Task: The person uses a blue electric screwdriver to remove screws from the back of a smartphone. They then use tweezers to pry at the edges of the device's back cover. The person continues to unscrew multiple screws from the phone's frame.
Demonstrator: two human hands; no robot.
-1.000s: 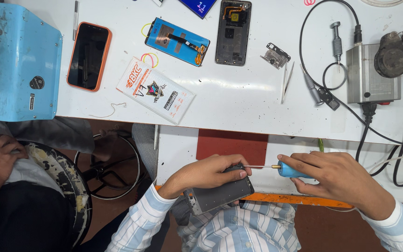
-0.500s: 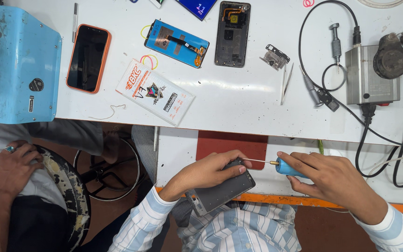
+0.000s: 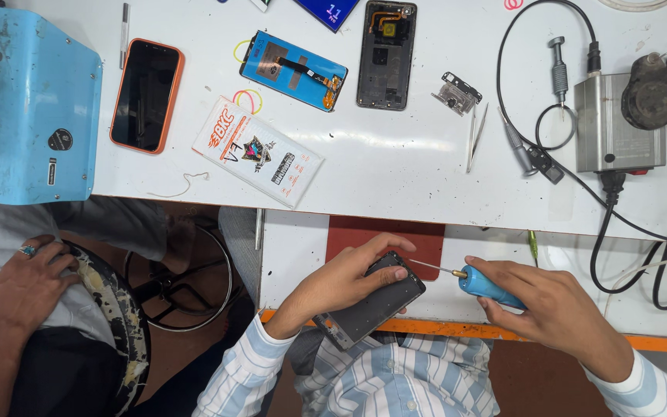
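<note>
Holding entry, bench edge, head view:

- Left hand (image 3: 341,282) — wrapped over a dark phone body (image 3: 372,305), thumb and fingers closed on its upper end, palm bearing on the back. The phone body sits low in the picture, over the person's striped shirt (image 3: 395,382) and the orange bench edge (image 3: 658,342). Its long axis runs on a diagonal, lower left to upper right; the upper right corner is the end that faces the tool.
- Right hand (image 3: 553,309) — closed on a blue-handled screwdriver (image 3: 484,284), fingers round the handle. The thin shaft points left and a little up, its tip touching or just short of the phone body's upper right corner, by the left fingertips; which of the two cannot be told.
- Relation: the tool lies to the right of the phone body, shaft almost across the phone's long axis at that corner. The left hand is on the phone; the right hand stands apart from it, joined only through the tool.
- Behind the hands: red mat (image 3: 384,232) on the white table (image 3: 395,170).
- Another person's hand (image 3: 17,282), with a ring, rests at far left — well apart.
</note>
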